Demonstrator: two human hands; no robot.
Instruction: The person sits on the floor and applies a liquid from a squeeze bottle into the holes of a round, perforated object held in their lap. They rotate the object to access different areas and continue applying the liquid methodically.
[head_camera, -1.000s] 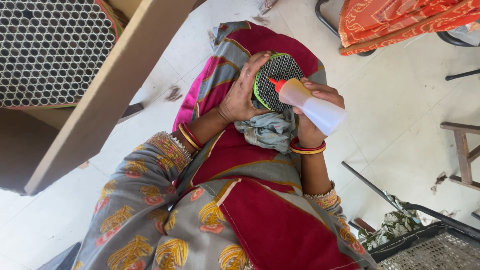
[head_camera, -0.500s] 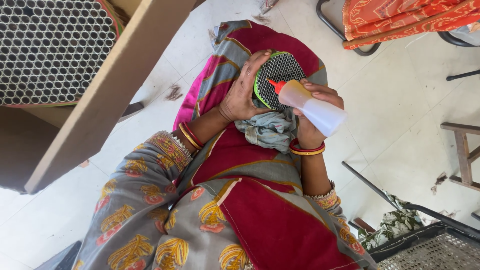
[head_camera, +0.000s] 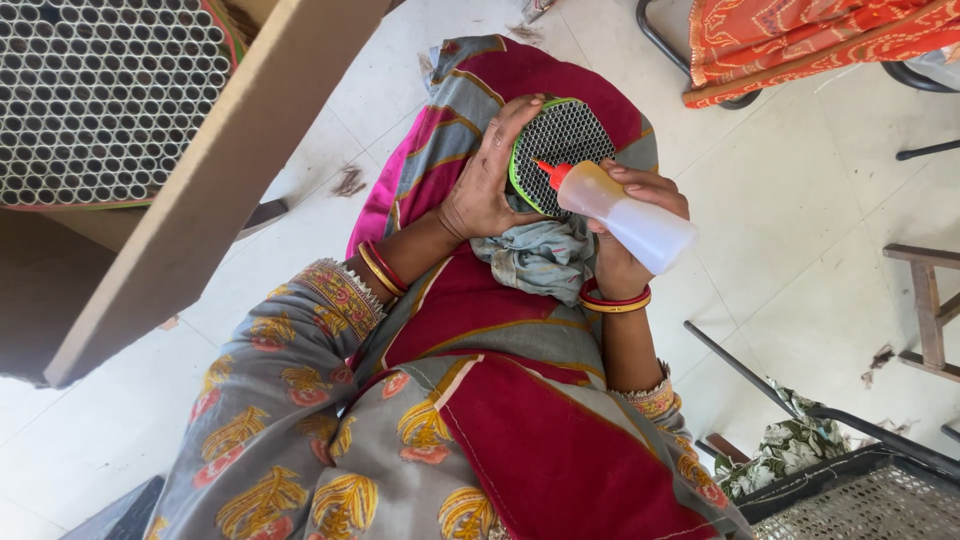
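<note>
My left hand (head_camera: 487, 175) grips the edge of a round bundle of small tubes with a green band (head_camera: 565, 145), held over my lap. My right hand (head_camera: 625, 235) holds a white squeeze bottle (head_camera: 630, 220) with an orange nozzle; the nozzle tip touches the face of the tube bundle. A crumpled grey-green cloth (head_camera: 540, 258) lies under both hands on my lap. Red and gold bangles circle both wrists.
A cardboard box (head_camera: 200, 190) filled with many white tubes (head_camera: 100, 95) stands at the upper left. An orange patterned fabric on a metal frame (head_camera: 800, 45) is at the upper right, a wooden stool (head_camera: 925, 310) at the right, a mesh crate (head_camera: 860, 500) at the lower right.
The view has drifted slightly; the bottle nozzle has shifted a little on the tube bundle. Both hands keep their grips.
</note>
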